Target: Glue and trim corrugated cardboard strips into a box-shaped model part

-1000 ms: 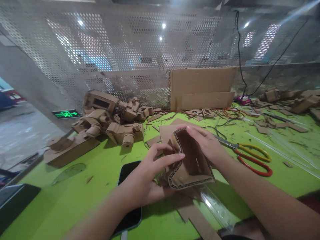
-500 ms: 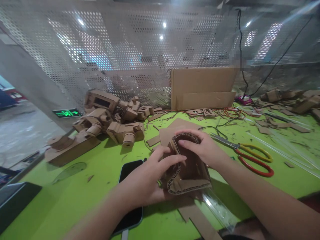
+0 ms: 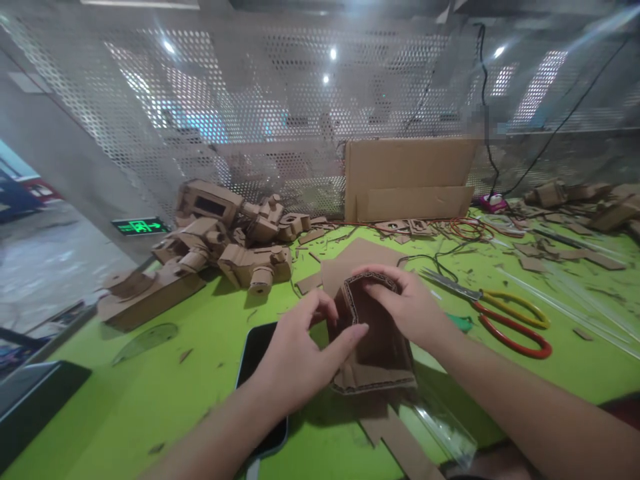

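Cardboard shell (image 3: pixel 383 343), brown and open-ended, faces us now: raw corrugated edges all round the mouth, the left wall creased inward, a flat flap along the bottom, shadow deep inside. One shell, two hands on it! It sits right between them, above the green counter (image 3: pixel 210 373). Right hand (image 3: pixel 413 303) grips the upper rim, thumb inside, fingers wrapped outside. Left hand (image 3: pixel 300 347) comes in at the left wall, thumb laid over the creased edge, thumb and forefinger well apart; how firmly its hidden fingers hold, I cannot tell. Count the rest: one pair of scissors (image 3: pixel 477 295) to the right, one yellow handle, one red; one dark phone (image 3: pixel 257 340) partly under the left forearm; two cardboard panels (image 3: pixel 410 163) at the back, the lower one in front. Scraps lie scattered, too many to number.
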A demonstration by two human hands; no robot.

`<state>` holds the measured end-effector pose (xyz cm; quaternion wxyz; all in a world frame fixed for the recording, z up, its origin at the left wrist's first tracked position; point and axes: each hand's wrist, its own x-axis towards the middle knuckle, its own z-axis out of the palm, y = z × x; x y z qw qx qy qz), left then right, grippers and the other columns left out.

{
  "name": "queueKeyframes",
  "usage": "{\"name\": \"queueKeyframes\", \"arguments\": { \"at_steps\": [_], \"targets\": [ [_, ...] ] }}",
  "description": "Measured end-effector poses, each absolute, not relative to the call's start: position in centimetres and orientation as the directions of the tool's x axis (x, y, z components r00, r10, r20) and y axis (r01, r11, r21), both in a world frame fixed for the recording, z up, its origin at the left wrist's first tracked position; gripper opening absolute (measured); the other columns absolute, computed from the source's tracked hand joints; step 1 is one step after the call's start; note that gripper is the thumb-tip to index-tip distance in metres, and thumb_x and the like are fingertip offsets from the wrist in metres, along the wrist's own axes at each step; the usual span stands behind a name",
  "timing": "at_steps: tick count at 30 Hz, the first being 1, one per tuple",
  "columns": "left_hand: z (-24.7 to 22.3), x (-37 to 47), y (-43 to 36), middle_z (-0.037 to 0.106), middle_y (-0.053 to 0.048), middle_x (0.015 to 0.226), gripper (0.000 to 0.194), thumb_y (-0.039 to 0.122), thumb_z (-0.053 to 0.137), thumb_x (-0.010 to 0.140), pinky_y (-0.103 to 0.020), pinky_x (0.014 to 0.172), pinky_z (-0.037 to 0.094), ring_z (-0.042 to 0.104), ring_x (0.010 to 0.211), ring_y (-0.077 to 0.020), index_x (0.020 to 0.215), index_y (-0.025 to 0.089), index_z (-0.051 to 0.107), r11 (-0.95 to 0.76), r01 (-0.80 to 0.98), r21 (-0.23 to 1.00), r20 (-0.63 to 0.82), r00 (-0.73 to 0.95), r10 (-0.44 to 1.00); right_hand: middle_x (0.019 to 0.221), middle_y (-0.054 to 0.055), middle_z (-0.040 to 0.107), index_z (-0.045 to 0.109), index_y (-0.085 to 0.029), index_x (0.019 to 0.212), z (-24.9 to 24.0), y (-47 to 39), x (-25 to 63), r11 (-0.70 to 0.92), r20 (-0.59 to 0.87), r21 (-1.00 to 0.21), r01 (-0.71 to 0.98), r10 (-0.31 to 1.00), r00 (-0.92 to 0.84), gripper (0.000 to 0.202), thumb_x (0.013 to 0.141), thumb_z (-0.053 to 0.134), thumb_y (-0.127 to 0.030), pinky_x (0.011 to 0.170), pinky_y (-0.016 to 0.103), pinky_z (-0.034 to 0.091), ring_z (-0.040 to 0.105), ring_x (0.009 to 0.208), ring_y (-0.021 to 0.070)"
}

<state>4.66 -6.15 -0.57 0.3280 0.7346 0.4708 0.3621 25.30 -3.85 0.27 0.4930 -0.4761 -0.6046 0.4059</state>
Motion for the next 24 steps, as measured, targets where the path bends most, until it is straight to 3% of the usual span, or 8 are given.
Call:
{"name": "queueKeyframes", "arguments": {
  "at_steps": [4,7,13,18,21,24],
  "targets": [
    [-0.1,5.3,-6.5,0.055,0.002,0.067,0.049,0.057,0.074,0.086,-0.031,0.063,0.041,0.052,0.066,-0.0169,0.064,0.022,0.048,-0.315,0.618,0.721,0.218,0.229,0.949,0.11,0.001,0.081,0.081,-0.028,0.106,0.5,-4.5,24.8,0.299,0.294,-0.921,0.249,0.954,-0.057,0.02,0.094,0.064,-0.025,0.103,0.041,0.053,0.072,0.105,0.0235],
    [0.1,5.0,-6.5,0.045,0.004,0.058,0.054,0.06,0.064,0.091,-0.029,0.056,0.033,0.043,0.058,-0.0145,0.06,0.022,0.043,-0.297,0.65,0.7,0.214,0.206,0.955,0.115,0.001,0.08,0.081,-0.029,0.106,0.9,-4.4,24.4,0.361,0.359,-0.889,0.283,0.932,-0.06,0.022,0.094,0.065,-0.023,0.105,0.04,0.052,0.071,0.109,0.0237],
    [0.5,4.7,-6.0,0.039,0.004,0.052,0.047,0.044,0.052,0.095,-0.029,0.052,0.024,0.036,0.052,-0.0125,0.057,0.022,0.037,-0.299,0.685,0.664,0.213,0.21,0.954,0.116,0.002,0.08,0.081,-0.028,0.106,1.7,-3.8,23.0,0.436,0.421,-0.845,0.311,0.899,-0.117,0.026,0.092,0.063,-0.017,0.106,0.04,0.051,0.07,0.114,0.0234],
    [1.0,4.2,-5.2,0.042,0.004,0.055,0.048,0.053,0.058,0.093,-0.027,0.054,0.027,0.038,0.055,-0.0128,0.059,0.021,0.044,-0.166,0.591,0.789,0.092,0.154,0.984,0.114,0.002,0.08,0.083,-0.028,0.103,2.1,-2.6,22.7,0.376,0.362,-0.879,0.293,0.926,-0.105,0.024,0.092,0.063,-0.021,0.104,0.044,0.053,0.072,0.11,0.0248],
    [0.8,3.7,-4.6,0.044,0.005,0.056,0.055,0.066,0.067,0.086,-0.027,0.054,0.028,0.039,0.055,-0.0125,0.061,0.02,0.049,-0.044,0.464,0.885,-0.048,0.185,0.981,0.115,0.003,0.081,0.083,-0.029,0.104,1.7,-2.2,22.8,0.275,0.262,-0.939,0.208,0.961,-0.085,0.021,0.093,0.065,-0.03,0.099,0.044,0.057,0.073,0.107,0.026],
    [0.4,3.6,-4.2,0.05,0.003,0.062,0.059,0.074,0.068,0.084,-0.027,0.057,0.031,0.043,0.057,-0.0133,0.066,0.02,0.055,0.006,0.355,0.935,-0.095,0.235,0.967,0.114,0.003,0.081,0.082,-0.028,0.104,1.3,-2.2,23.2,0.195,0.19,-0.974,0.116,0.98,-0.058,0.02,0.092,0.068,-0.035,0.093,0.043,0.059,0.074,0.102,0.0259]
  ]
}}
